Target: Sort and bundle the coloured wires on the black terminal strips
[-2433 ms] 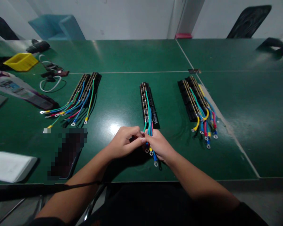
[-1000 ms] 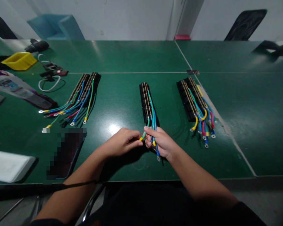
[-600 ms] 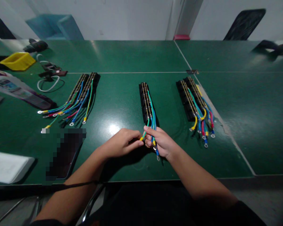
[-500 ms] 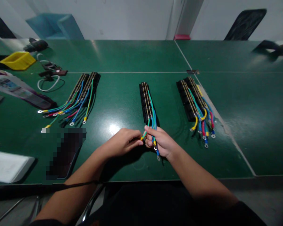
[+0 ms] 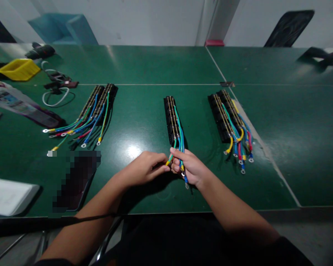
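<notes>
In the middle of the green table [image 5: 138, 122] lies a black terminal block [image 5: 170, 118] with brass strips, and its coloured wires run toward me. My right hand [image 5: 190, 166] is closed around a bundle of these wires [image 5: 181, 155], green and blue, whose ring terminals hang out below. Between finger and thumb, my left hand [image 5: 150, 168] pinches the yellow-sleeved end of a green wire [image 5: 170, 159]; the ring at its tip is hidden by the fingers. Both hands are close together just below the block.
Wired terminal blocks lie in pairs at left [image 5: 100, 103] and right [image 5: 223, 114]. Leftward are a phone [image 5: 77, 181], a white box [image 5: 12, 195], a bottle [image 5: 22, 103], a white cable [image 5: 55, 103] and a yellow bin [image 5: 19, 70]. Chairs stand behind the table.
Hands and wires keep almost the same position. The objects at the left appear shifted very slightly leftward, as the view has moved a little.
</notes>
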`<action>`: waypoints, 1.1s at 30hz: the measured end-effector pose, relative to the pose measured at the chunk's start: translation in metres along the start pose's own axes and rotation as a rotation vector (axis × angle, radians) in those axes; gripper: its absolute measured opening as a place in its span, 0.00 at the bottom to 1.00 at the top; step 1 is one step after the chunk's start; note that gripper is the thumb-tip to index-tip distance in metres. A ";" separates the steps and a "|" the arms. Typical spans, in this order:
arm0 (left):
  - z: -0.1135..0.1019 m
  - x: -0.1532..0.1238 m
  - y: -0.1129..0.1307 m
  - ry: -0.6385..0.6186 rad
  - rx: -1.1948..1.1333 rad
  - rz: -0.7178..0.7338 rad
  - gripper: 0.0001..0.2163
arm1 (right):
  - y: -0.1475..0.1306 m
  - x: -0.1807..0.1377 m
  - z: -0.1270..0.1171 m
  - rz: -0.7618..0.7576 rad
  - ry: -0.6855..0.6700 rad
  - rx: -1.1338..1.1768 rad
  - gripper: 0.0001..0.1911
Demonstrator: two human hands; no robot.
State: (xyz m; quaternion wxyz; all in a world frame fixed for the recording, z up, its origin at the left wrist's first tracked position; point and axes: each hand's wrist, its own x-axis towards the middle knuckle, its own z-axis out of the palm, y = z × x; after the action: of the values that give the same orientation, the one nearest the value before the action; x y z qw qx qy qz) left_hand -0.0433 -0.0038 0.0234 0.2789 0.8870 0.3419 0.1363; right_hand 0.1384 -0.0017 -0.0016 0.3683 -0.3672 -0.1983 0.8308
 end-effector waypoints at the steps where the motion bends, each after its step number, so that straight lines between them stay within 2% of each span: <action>1: 0.001 0.000 -0.003 0.003 0.008 -0.013 0.10 | 0.000 0.000 0.000 -0.004 -0.010 0.007 0.18; 6: 0.006 0.002 -0.008 0.030 0.037 -0.034 0.07 | 0.001 0.002 -0.002 -0.026 -0.044 0.007 0.19; 14: 0.000 0.000 0.002 0.019 0.000 0.039 0.11 | 0.001 0.001 -0.002 -0.016 0.022 -0.017 0.19; 23: 0.009 0.002 -0.011 0.048 0.046 0.020 0.08 | 0.001 0.000 -0.003 -0.008 -0.041 0.020 0.18; 30: 0.002 0.001 0.000 0.036 0.019 0.068 0.10 | -0.002 -0.002 -0.001 0.019 0.013 -0.006 0.18; 33: 0.002 0.000 -0.001 0.030 0.030 0.050 0.10 | -0.001 -0.001 -0.001 0.015 -0.005 0.004 0.18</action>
State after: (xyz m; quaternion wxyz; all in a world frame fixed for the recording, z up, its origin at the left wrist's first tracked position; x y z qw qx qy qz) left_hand -0.0426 -0.0037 0.0208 0.2567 0.8972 0.3257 0.1516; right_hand 0.1406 -0.0020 -0.0013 0.3620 -0.3658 -0.1949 0.8349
